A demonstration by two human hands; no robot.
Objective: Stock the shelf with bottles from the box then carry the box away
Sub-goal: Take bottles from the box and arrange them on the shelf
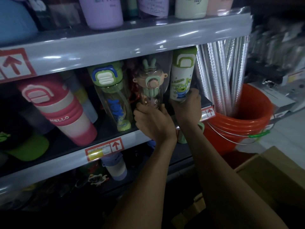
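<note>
Head camera, looking down at the middle shelf (54, 166), and both hands are up there at once. The left hand (153, 123) is wrapped round the base of a clear pink-tinted bottle (151, 90) with a green and pink lid, fingers curled tight on it. That bottle stands just beside a clear bottle with a blue and green lid (113, 100), which leans to the left.

The right hand (186, 106) clutches the bottom of a white bottle (181, 80) with a green lid and a green cartoon print, right at the shelf's right-hand end, its lid nearly up against the upper shelf (132, 40). Whether either held bottle is resting on the board I cannot tell; the hands cover both bases.

Further left, a pink tumbler (62, 111) marked HELLO leans on the same shelf. Past the shelf's end, a red bucket (247, 123) holds silver rolls (219, 71). The cardboard box (272, 171) sits low at the right, flaps open, its inside out of sight.
</note>
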